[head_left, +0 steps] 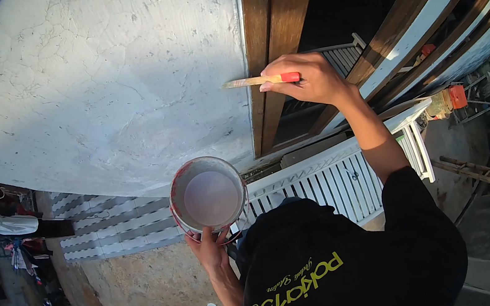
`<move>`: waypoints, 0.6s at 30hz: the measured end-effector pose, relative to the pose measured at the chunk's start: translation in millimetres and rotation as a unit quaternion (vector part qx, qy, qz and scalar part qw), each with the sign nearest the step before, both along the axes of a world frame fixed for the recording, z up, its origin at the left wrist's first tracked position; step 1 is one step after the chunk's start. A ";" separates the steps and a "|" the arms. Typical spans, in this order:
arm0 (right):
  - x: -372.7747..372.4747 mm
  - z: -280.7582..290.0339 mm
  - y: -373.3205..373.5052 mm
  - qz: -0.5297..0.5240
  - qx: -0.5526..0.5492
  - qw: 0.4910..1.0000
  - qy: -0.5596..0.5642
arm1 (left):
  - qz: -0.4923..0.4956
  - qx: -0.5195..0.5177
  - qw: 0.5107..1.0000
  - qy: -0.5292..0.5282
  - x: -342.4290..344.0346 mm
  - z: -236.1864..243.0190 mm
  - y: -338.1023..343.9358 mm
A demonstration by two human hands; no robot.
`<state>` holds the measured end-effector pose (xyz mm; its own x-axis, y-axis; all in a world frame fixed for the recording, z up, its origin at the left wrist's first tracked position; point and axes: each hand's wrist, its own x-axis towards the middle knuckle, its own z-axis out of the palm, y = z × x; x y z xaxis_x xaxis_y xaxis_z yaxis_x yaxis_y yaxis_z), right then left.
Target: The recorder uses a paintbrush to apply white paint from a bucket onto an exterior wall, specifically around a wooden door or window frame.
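Note:
My right hand (303, 79) is raised and grips a paintbrush (260, 80) with a red handle; its pale bristles point left and touch the edge where the white plastered wall (104, 85) meets the brown wooden door frame (268, 30). My left hand (209, 252) holds a round paint bucket (208, 196) from below, thumb on its near rim. The bucket has red-stained sides and holds pale, whitish-pink paint. It hangs in front of my chest, below and left of the brush.
A white slatted wooden bench (336, 178) stands under the door frame. Striped wall tiles (111, 225) and bare ground (152, 291) lie lower left. Bamboo poles (486, 178) and orange equipment (453, 98) sit at right. Clothes (11, 226) hang at far left.

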<state>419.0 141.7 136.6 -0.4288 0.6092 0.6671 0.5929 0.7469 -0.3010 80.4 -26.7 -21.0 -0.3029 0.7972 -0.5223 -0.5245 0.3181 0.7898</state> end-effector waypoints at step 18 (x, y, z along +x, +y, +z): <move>27.1 100.2 3.0 0.020 0.242 0.968 0.062 | -0.011 0.021 1.000 -0.004 0.8 4.1 -0.5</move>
<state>446.1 144.8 236.9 -0.3434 0.1970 0.9183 0.5430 0.8394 0.0230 81.2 -27.2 -16.9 -0.2811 0.8250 -0.4902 -0.5232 0.2965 0.7990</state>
